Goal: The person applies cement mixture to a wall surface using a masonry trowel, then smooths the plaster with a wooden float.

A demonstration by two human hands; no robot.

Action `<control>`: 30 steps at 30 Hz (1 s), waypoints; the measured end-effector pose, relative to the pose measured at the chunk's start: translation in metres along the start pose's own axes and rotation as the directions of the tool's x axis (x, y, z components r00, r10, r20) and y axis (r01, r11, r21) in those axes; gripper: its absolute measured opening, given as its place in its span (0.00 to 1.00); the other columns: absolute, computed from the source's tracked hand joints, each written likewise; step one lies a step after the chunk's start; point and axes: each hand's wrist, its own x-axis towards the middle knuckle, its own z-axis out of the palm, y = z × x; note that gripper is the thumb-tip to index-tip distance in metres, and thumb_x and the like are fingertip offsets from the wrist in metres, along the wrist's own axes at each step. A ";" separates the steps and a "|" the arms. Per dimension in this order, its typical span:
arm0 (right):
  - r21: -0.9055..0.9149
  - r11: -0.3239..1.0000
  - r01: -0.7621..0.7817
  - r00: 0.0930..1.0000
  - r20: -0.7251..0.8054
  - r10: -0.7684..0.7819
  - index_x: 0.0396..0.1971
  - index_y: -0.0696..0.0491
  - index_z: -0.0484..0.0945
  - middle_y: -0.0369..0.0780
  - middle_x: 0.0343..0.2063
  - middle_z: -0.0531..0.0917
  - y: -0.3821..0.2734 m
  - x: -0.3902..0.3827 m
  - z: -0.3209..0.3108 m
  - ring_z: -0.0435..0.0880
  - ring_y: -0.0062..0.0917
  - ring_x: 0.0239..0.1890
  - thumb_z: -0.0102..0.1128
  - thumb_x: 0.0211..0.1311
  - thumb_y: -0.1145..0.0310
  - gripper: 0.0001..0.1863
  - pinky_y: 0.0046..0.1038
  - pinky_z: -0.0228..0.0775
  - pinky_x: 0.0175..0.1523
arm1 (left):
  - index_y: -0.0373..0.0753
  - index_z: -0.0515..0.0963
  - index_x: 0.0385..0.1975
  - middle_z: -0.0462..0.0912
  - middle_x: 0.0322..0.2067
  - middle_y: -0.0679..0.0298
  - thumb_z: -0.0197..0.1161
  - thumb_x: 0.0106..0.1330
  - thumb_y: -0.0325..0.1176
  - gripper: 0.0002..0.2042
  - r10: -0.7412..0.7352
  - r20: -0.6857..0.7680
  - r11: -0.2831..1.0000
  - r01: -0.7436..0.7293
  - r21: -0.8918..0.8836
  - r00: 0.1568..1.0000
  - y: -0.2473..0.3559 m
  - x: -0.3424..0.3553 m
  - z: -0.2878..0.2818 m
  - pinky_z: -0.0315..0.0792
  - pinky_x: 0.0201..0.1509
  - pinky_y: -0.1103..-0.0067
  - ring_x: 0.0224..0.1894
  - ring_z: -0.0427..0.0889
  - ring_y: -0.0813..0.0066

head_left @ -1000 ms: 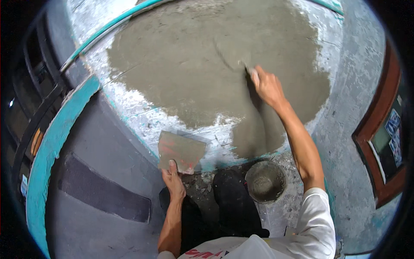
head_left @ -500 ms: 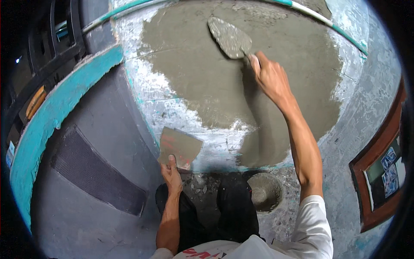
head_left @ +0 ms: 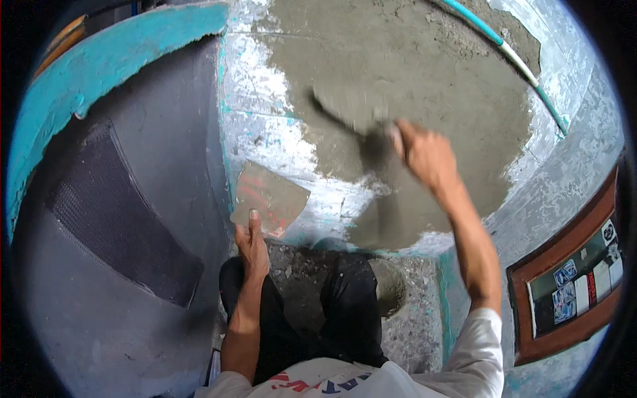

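My right hand (head_left: pixel 428 158) grips the handle of a trowel (head_left: pixel 352 109), whose blade is smeared by motion. The blade is over a broad patch of grey cement mortar (head_left: pixel 424 73) on the wall; I cannot tell whether it touches. My left hand (head_left: pixel 253 247) holds a flat, roughly square board (head_left: pixel 273 197) with grey and reddish smears, its thumb on top and its other fingers mostly hidden beneath. The board is near the wall's lower left part, where scraped white paint (head_left: pixel 265 136) shows beside the mortar.
Between my legs and the wall lies a debris-strewn floor (head_left: pixel 295 265). A round container of mortar (head_left: pixel 391 288) stands by my right knee, partly hidden. A teal-and-white pipe (head_left: pixel 507 50) crosses the upper right. At left is a teal ledge (head_left: pixel 119 56); at right, a brown frame (head_left: pixel 521 325).
The trowel has come lower on the mortar patch, nearer to me, and its blade is now blurred. My left hand still holds the board. The whole view has turned and shifted.
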 end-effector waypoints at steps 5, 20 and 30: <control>-0.101 0.993 0.057 0.989 -0.134 -0.070 0.51 0.47 0.81 0.51 0.38 0.89 -0.004 0.129 -0.038 0.88 0.55 0.35 0.50 0.81 0.47 0.20 0.52 0.81 0.38 | 0.32 0.76 0.56 0.81 0.48 0.63 0.58 0.83 0.49 0.23 0.006 0.010 1.000 -0.006 -0.006 1.000 -0.008 0.001 -0.003 0.69 0.58 0.75 0.50 0.76 0.76; -0.023 0.996 0.082 0.882 0.466 -0.062 0.58 0.45 0.79 0.52 0.39 0.89 -0.003 -0.060 0.043 0.90 0.54 0.37 0.45 0.82 0.47 0.22 0.53 0.84 0.41 | 0.31 0.76 0.55 0.82 0.50 0.62 0.59 0.83 0.49 0.22 -0.042 -0.013 0.999 0.042 -0.022 0.999 -0.008 0.004 -0.004 0.71 0.59 0.73 0.52 0.77 0.73; -0.033 0.999 0.025 0.971 0.238 -0.016 0.53 0.46 0.79 0.53 0.36 0.89 0.031 -0.016 0.072 0.89 0.54 0.36 0.45 0.82 0.44 0.23 0.52 0.83 0.39 | 0.39 0.73 0.62 0.80 0.54 0.66 0.61 0.82 0.46 0.20 -0.086 -0.006 0.996 0.086 -0.028 0.996 -0.016 0.010 -0.009 0.76 0.55 0.75 0.51 0.80 0.75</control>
